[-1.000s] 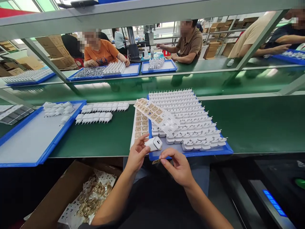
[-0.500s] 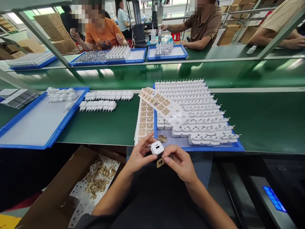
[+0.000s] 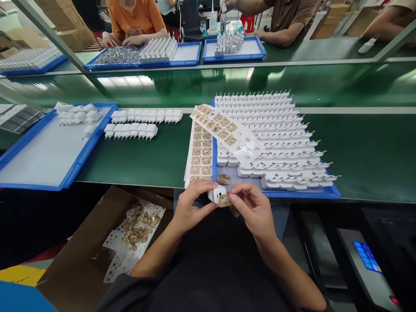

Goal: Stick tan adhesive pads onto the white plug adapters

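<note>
Pinching a white USB charger [image 3: 215,195], the left hand [image 3: 196,202] held it just before the blue tray [image 3: 302,195]. The right hand [image 3: 255,207] grasped a tan die-cut film [image 3: 224,201] at its edge. Formerly below the charger, the film now overlapped its port face, apparently for lining up; contact could not be told.

In the centre, the brown piece [image 3: 224,202] hides from me part of the white charger [image 3: 216,193]. The top edge cuts the person in orange [image 3: 138,19], upper left. At lower right, I cannot read the blue display [image 3: 367,256].
</note>
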Tool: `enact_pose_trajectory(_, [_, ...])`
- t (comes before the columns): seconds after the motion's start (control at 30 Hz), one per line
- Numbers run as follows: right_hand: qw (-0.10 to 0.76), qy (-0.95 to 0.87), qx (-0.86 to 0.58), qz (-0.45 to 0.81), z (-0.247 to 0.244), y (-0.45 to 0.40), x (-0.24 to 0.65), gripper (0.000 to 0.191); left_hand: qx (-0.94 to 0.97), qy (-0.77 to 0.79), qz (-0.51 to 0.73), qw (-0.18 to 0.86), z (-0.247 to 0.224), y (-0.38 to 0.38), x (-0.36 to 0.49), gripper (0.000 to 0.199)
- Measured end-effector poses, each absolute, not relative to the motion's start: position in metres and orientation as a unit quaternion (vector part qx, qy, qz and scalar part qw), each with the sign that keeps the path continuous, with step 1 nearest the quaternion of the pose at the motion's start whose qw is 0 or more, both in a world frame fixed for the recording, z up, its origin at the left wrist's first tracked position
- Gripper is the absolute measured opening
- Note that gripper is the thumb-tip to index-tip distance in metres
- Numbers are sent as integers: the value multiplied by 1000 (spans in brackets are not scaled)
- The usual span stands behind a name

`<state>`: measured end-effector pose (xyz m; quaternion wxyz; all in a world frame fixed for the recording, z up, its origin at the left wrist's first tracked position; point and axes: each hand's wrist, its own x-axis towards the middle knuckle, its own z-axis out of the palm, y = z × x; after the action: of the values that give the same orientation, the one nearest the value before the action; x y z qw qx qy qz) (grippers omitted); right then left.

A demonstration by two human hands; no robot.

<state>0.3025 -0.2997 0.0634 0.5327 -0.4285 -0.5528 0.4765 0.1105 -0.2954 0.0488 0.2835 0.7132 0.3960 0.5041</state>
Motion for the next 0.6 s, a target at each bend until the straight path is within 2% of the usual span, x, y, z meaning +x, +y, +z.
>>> enact_pose_trajectory(0.6, [520, -553, -443, 478, 66, -297, 296, 4, 726, 391, 497, 269, 48, -295, 111, 42])
